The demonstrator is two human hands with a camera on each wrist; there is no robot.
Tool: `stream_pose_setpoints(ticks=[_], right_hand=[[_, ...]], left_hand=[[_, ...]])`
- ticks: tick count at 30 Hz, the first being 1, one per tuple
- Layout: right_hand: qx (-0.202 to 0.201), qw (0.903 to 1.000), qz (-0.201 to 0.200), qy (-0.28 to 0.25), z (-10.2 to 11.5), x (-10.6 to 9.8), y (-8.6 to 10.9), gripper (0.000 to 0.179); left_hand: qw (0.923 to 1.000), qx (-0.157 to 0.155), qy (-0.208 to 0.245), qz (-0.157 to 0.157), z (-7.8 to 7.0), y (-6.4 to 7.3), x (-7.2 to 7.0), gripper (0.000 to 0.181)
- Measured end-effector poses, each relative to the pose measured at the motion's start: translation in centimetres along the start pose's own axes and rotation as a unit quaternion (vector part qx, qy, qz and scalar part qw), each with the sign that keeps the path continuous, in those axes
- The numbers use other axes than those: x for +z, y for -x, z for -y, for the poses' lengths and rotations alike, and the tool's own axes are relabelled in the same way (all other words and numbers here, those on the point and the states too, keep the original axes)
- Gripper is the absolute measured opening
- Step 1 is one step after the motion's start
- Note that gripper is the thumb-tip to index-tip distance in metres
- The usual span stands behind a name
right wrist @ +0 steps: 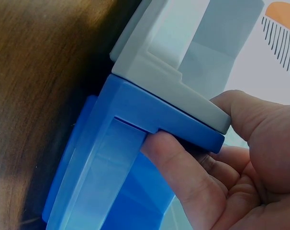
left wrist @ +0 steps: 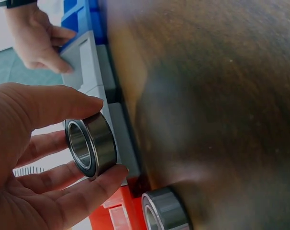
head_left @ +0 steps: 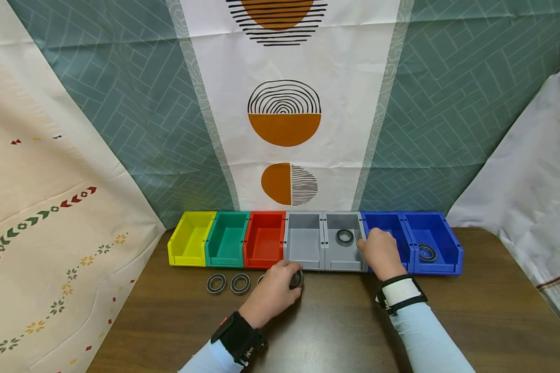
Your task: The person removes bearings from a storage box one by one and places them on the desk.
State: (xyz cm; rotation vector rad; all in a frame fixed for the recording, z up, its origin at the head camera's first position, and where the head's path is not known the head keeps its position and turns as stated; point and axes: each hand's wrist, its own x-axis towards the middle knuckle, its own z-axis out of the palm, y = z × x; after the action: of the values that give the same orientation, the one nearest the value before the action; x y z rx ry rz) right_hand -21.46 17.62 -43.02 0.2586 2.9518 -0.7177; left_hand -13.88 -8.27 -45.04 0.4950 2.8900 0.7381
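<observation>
My left hand (head_left: 271,291) holds a ball bearing (left wrist: 105,143) by its outer edge, thumb on one side and fingers on the other, in front of the bins. My right hand (head_left: 382,255) pinches the adjoining side walls of a grey bin (right wrist: 169,96) and a blue bin (right wrist: 99,158), thumb on the grey side and index finger on the blue side. One bearing (head_left: 338,238) lies in this grey bin. Left of my left hand, two bearings (head_left: 208,284) lie on the table, and a third (head_left: 260,278) is partly hidden by that hand.
The bins stand in a row along the back of the wooden table (head_left: 336,331): yellow (head_left: 191,241), green (head_left: 227,241), red (head_left: 265,238), two grey, two blue. A bearing (head_left: 427,259) lies in the rightmost blue bin (head_left: 441,267). A patterned cloth (head_left: 284,62) hangs behind.
</observation>
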Motion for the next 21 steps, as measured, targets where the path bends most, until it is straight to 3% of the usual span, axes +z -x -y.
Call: stream_pose_setpoints(ticks=[13,21], right_hand=[[-0.008,1.0,-0.003,0.002,-0.2,0.2,-0.2,0.034],[-0.017,0.9997,-0.015,0.005,-0.2,0.1,-0.1,0.034]], left_hand=[[0.9974,-0.005,-0.047,0.055,0.1,-0.5,1.0,0.043],[0.9954,0.009,-0.071,0.063,0.2,-0.7,1.4,0.043]])
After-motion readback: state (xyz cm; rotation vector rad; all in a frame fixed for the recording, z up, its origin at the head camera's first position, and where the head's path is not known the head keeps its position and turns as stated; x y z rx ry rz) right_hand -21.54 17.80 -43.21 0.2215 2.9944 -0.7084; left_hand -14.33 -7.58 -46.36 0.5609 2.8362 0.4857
